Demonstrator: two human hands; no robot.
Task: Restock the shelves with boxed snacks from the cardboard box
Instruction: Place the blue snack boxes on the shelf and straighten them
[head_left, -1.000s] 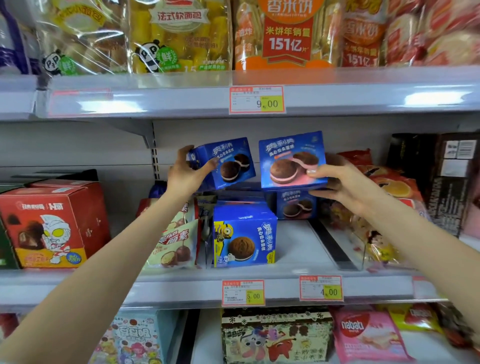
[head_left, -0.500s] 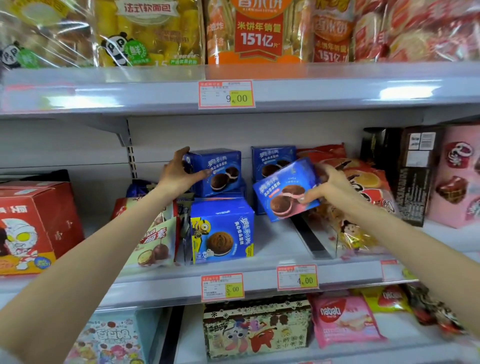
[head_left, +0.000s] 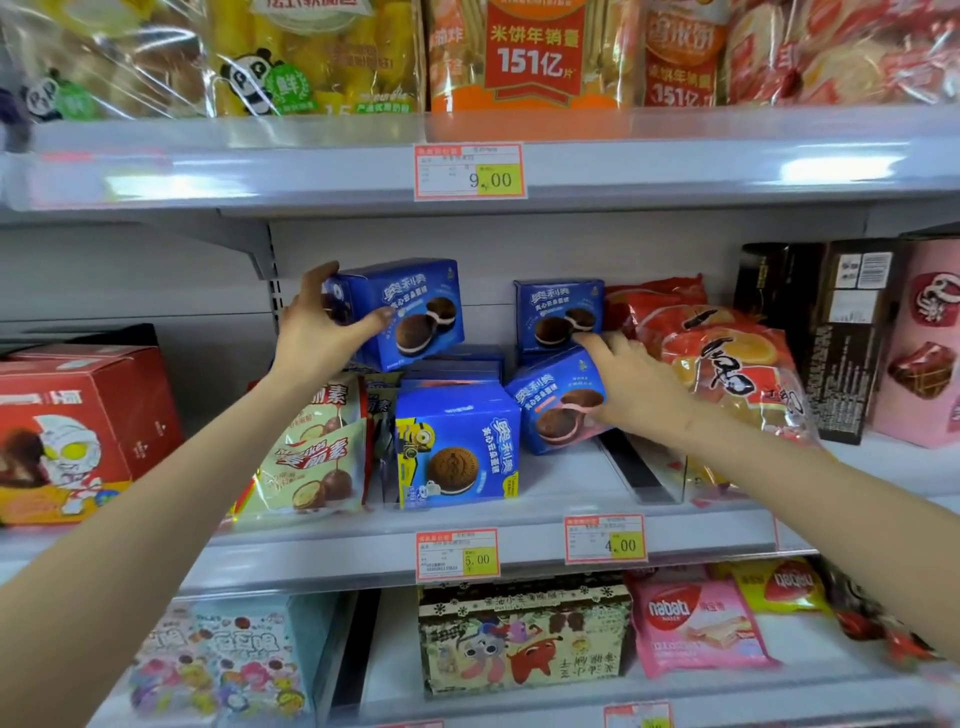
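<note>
So, our left hand (head_left: 317, 335) curled round one blue snack box (head_left: 415, 312) above the stack (head_left: 457, 366), our right hand (head_left: 636, 387) gripping another tilted blue box (head_left: 558, 402), resting on the middle shelf (head_left: 571, 480).

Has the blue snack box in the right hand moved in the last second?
Yes. The blue box in the right hand has come down: earlier above the Minion box, now tilted right beside it near the shelf.
</note>
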